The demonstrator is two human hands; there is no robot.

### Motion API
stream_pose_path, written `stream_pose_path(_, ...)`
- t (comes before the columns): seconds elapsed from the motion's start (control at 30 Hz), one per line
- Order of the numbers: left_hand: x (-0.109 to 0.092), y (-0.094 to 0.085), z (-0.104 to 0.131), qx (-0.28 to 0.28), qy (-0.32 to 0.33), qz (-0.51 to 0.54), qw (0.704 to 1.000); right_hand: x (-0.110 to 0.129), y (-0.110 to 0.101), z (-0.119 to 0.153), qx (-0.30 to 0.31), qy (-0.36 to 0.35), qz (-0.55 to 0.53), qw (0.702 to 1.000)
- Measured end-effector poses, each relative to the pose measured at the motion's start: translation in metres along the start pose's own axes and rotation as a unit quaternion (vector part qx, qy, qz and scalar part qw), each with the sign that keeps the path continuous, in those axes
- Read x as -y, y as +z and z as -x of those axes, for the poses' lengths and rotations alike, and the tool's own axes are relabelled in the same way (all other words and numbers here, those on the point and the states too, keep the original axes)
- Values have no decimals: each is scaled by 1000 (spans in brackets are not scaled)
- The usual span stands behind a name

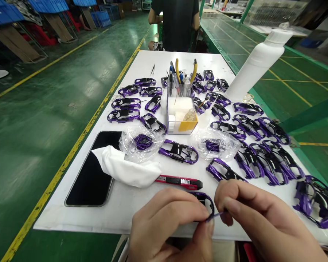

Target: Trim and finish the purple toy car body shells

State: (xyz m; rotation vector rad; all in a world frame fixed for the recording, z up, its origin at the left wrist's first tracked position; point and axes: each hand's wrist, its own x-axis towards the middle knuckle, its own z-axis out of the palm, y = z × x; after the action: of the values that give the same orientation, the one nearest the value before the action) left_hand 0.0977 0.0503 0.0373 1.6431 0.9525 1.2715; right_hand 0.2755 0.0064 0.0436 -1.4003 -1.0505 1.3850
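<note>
A thin purple strip [216, 215] is stretched between my two hands at the table's front edge. My left hand [175, 222] pinches its left end between thumb and forefinger. At the other end, the thumb and curled forefinger of my right hand [251, 207] close on it. Just behind my left fingers lies a black and purple car-shaped frame [203, 198], partly hidden by them. Another such frame [224, 170] lies beyond my right hand, and one more [179, 152] sits farther back. Two clear plastic bags hold small purple parts [143, 142], [212, 145].
A red utility knife [180, 181], white cloth [128, 169] and black phone [91, 178] lie to the left. Behind stand a clear tool box [177, 127] and a white bottle [257, 67]. Several purple frames [314, 200] cover the right side. A person [177, 25] sits beyond the table.
</note>
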Motion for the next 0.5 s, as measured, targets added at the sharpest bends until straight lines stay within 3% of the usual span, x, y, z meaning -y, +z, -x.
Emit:
stream_pose_path(0.1,4,-1,-3,13,-7,33,999,9,-2,-3,16,-182,142,973)
stream_pose_path(0.2,4,-5,-4,53,-8,79,995,16,-5,-10,68,-290,202,933)
stream_pose_path(0.33,-1,-8,-7,76,-13,61,995,20,-9,-14,110,-346,228,903)
stream_pose_path(0.5,-6,-6,-15,92,21,-8,995,21,-10,-8,134,-349,256,892)
